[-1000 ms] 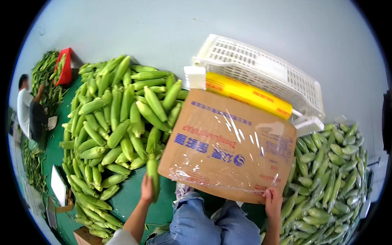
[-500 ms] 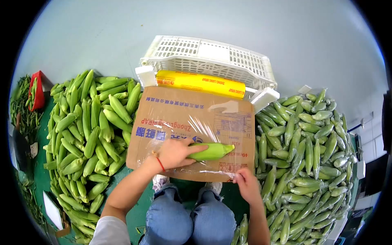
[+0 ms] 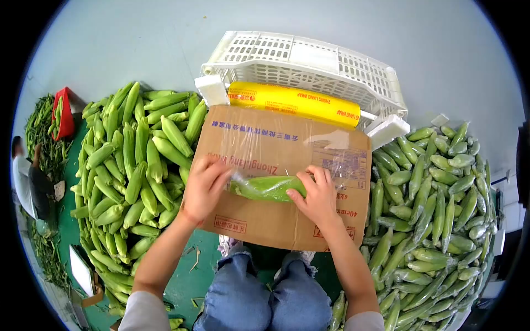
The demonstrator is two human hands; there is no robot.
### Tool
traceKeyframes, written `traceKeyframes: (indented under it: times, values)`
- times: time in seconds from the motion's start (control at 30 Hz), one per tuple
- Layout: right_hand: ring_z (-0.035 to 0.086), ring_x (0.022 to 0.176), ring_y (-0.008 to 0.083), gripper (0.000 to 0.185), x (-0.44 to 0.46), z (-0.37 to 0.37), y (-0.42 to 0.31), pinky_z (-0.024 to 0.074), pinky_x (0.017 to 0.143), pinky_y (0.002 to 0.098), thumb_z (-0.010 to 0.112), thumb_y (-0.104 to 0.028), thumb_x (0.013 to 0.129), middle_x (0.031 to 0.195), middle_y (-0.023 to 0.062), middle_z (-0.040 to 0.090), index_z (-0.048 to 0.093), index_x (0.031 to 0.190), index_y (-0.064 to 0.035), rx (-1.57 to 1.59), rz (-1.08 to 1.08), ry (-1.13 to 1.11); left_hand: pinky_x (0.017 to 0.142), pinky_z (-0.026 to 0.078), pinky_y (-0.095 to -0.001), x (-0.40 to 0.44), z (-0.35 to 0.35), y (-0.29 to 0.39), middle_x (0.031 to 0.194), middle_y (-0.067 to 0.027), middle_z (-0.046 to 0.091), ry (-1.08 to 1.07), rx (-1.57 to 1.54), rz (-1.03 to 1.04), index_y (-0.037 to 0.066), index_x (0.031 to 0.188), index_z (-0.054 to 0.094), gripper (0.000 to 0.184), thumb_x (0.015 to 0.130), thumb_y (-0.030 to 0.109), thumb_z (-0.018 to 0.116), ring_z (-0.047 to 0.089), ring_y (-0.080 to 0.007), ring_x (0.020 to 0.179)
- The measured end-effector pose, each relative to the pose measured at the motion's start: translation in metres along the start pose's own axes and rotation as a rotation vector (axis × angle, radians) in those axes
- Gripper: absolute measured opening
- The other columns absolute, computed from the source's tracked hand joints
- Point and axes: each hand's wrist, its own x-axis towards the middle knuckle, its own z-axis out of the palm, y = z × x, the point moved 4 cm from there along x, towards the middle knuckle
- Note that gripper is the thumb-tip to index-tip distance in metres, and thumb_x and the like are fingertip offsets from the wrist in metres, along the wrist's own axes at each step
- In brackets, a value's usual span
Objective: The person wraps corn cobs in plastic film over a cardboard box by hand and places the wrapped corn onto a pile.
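Note:
An ear of corn in green husk (image 3: 265, 188) lies crosswise on the cardboard (image 3: 276, 220), with clear film around it. At its left end my left hand (image 3: 207, 185) pinches the film, fingers closed and slightly blurred. My right hand (image 3: 317, 193) grips the corn's right end, thumb below and fingers above. Clear film stretches over the cardboard from the yellow wrap roll (image 3: 295, 103), which sits between two white blocks at the cardboard's far edge.
Behind the roll stands a white plastic crate (image 3: 309, 55). Unwrapped corn (image 3: 132, 160) is heaped at left, film-wrapped corn (image 3: 430, 220) at right. Farther left are a red basket (image 3: 65, 113), a white flat object (image 3: 81, 270) and another person (image 3: 27, 179).
My left hand brought an ear of corn from the left heap onto the cardboard. My right hand moved from the film's near edge to the corn, which now has film around it.

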Motion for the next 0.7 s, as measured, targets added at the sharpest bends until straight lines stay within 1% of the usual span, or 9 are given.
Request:
traceKeyframes:
  times: [0.13,0.23,0.33,0.4,0.43,0.47,0.53,0.67,0.7]
  values:
    - [0.06,0.081,0.0294,0.035,0.01,0.002,0.006,0.0506,0.068,0.0392,0.068,-0.043,0.082,0.089,0.0101,0.062,0.065,0.087,-0.0075,0.002,-0.086,0.087,0.06,0.052,-0.0426,0.041,0.08,0.0,0.077,-0.0132,0.066,-0.622,0.309,-0.008,0.004,0.094,0.065,0.018,0.085,0.018,0.062,0.067,-0.032,0.078]
    - [0.061,0.067,0.0317,0.034,0.012,-0.001,0.004,0.0511,0.061,0.0414,0.064,-0.042,0.086,0.074,0.0124,0.061,0.064,0.084,-0.0081,-0.139,0.186,-0.353,0.059,0.055,-0.0429,0.003,0.064,0.035,0.09,-0.0196,0.067,-0.933,0.492,-0.021,-0.002,0.112,0.058,0.04,0.085,0.027,0.062,0.068,-0.0337,0.083]
    - [0.062,0.063,0.0346,0.028,-0.009,-0.005,-0.022,0.051,0.059,0.0433,0.066,-0.035,0.086,0.068,0.0133,0.061,0.063,0.083,-0.007,-0.056,0.262,-0.653,0.089,0.049,-0.0471,-0.051,0.04,0.064,0.124,-0.0271,0.056,-0.705,0.344,0.043,-0.005,0.13,0.047,0.064,0.085,0.039,0.061,0.059,-0.038,0.11]
    - [0.063,0.069,0.0332,0.028,-0.01,-0.011,-0.025,0.0515,0.064,0.0424,0.066,-0.035,0.085,0.077,0.0121,0.064,0.063,0.086,-0.007,-0.047,0.211,-0.424,0.106,0.037,-0.0506,-0.061,0.043,0.064,0.139,-0.0266,0.044,-0.616,0.407,0.122,-0.003,0.138,0.042,0.074,0.085,0.046,0.059,0.048,-0.0379,0.127]
    - [0.063,0.073,0.0325,0.028,-0.013,-0.016,-0.026,0.0518,0.067,0.042,0.067,-0.035,0.085,0.082,0.0114,0.066,0.064,0.088,-0.007,-0.041,0.184,-0.311,0.114,0.022,-0.0524,-0.052,0.055,0.05,0.145,-0.0268,0.038,-0.629,0.377,0.067,-0.005,0.14,0.039,0.078,0.086,0.049,0.057,0.034,-0.0349,0.139]
    - [0.063,0.083,0.0299,0.035,-0.003,-0.025,-0.031,0.0504,0.078,0.0405,0.07,-0.037,0.081,0.089,0.009,0.066,0.063,0.097,-0.0066,-0.036,-0.058,-0.06,0.113,0.025,-0.0506,-0.033,0.066,0.033,0.146,-0.0268,0.036,-0.537,0.436,0.125,-0.006,0.14,0.037,0.077,0.087,0.046,0.058,0.035,-0.0356,0.138]
    - [0.061,0.085,0.0276,0.045,0.011,-0.018,-0.04,0.0489,0.083,0.039,0.07,-0.044,0.077,0.088,0.0061,0.064,0.062,0.101,-0.0075,-0.168,-0.267,-0.038,0.114,0.026,-0.0465,0.022,0.085,0.0,0.148,-0.0275,0.032,-0.386,0.449,0.128,-0.007,0.141,0.034,0.075,0.086,0.035,0.062,0.032,-0.0362,0.139]
    - [0.063,0.084,0.028,0.059,0.06,0.011,-0.022,0.0511,0.079,0.0409,0.077,-0.049,0.066,0.083,0.0071,0.062,0.059,0.103,-0.0077,-0.302,-0.45,-0.03,0.114,0.029,-0.0381,0.089,0.139,-0.044,0.151,-0.0286,0.025,-0.892,0.364,0.191,-0.01,0.142,0.028,0.079,0.081,0.021,0.067,0.029,-0.0376,0.14]
    - [0.063,0.084,0.0288,0.058,0.065,0.021,-0.016,0.0518,0.077,0.0413,0.077,-0.049,0.065,0.083,0.0084,0.063,0.059,0.101,-0.0074,-0.255,-0.386,-0.202,0.114,0.03,-0.0381,0.091,0.143,-0.044,0.151,-0.0287,0.024,-0.94,0.365,0.162,-0.01,0.142,0.028,0.081,0.08,0.022,0.068,0.028,-0.0376,0.14]
